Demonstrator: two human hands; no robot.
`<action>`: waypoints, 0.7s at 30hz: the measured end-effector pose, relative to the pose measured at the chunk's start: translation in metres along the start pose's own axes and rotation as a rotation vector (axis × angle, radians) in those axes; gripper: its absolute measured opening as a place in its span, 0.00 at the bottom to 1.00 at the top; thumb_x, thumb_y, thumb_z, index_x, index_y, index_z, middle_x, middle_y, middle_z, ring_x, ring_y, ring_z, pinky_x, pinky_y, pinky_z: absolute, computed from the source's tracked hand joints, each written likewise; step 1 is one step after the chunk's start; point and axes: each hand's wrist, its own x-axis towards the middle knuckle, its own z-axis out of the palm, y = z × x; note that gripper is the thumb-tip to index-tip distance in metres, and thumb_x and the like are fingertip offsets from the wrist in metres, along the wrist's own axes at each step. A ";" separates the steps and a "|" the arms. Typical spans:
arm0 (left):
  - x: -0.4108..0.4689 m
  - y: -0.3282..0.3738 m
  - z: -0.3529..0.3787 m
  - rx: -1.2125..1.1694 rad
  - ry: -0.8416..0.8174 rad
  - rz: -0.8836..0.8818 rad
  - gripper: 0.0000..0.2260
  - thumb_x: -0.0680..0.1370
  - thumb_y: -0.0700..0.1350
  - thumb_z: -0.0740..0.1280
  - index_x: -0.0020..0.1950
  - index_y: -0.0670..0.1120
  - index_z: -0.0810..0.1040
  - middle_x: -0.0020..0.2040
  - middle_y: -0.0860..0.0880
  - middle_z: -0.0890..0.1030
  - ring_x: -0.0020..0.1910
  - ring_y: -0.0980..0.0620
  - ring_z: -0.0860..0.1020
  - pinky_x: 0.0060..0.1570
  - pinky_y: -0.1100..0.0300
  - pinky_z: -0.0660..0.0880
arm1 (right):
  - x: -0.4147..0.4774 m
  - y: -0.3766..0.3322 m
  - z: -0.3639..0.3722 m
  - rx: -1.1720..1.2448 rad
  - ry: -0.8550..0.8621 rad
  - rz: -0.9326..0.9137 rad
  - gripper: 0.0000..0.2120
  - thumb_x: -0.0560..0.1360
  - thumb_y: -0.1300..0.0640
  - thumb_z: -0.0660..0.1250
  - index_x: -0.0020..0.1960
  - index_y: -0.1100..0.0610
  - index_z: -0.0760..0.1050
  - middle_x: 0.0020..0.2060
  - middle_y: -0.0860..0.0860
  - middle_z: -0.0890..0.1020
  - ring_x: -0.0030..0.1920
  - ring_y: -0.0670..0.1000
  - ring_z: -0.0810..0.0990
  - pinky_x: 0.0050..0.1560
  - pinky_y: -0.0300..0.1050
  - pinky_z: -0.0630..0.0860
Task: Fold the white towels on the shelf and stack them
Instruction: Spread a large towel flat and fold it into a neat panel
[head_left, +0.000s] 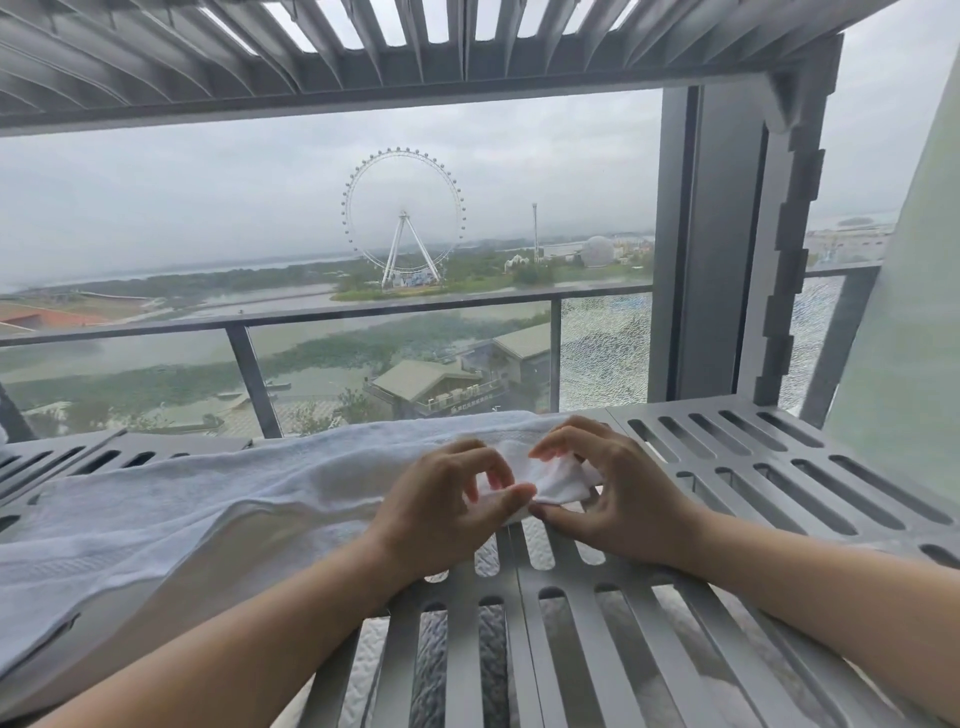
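At lower centre, white towel (208, 499) on shelf (753, 467).
Fingers of left hand (447, 501) and right hand (615, 493) pinch its corner.

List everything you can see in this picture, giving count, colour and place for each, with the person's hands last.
shelf: one, grey, slotted, across the foreground
white towel: one, white, rumpled along the shelf from left edge to centre
upper shelf: one, grey, slatted, overhead
shelf post: one, grey, upright at right
balcony railing: one, dark grey, outside the window
Ferris wheel: one, white, distant, centre
left hand: one, centre, pinches the towel's end
right hand: one, beside it, pinches the same end
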 end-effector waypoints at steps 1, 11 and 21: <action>0.000 0.000 0.000 -0.001 0.003 -0.003 0.11 0.73 0.60 0.65 0.39 0.53 0.77 0.37 0.62 0.74 0.32 0.60 0.74 0.32 0.64 0.71 | 0.000 0.000 0.000 0.003 0.004 -0.001 0.18 0.64 0.51 0.76 0.51 0.54 0.76 0.46 0.46 0.78 0.47 0.42 0.75 0.48 0.31 0.69; 0.001 -0.002 0.001 0.065 -0.086 -0.037 0.08 0.68 0.56 0.72 0.46 0.58 0.81 0.38 0.64 0.74 0.32 0.62 0.74 0.33 0.65 0.73 | -0.010 0.008 -0.004 -0.014 -0.048 -0.026 0.19 0.62 0.61 0.74 0.52 0.57 0.75 0.49 0.49 0.77 0.49 0.46 0.76 0.49 0.37 0.74; 0.000 -0.004 0.002 0.035 -0.019 0.016 0.06 0.72 0.58 0.63 0.44 0.58 0.75 0.38 0.63 0.74 0.35 0.62 0.74 0.32 0.71 0.68 | -0.018 0.009 -0.012 0.034 -0.022 -0.098 0.09 0.65 0.55 0.75 0.37 0.49 0.75 0.50 0.46 0.72 0.53 0.43 0.73 0.48 0.36 0.71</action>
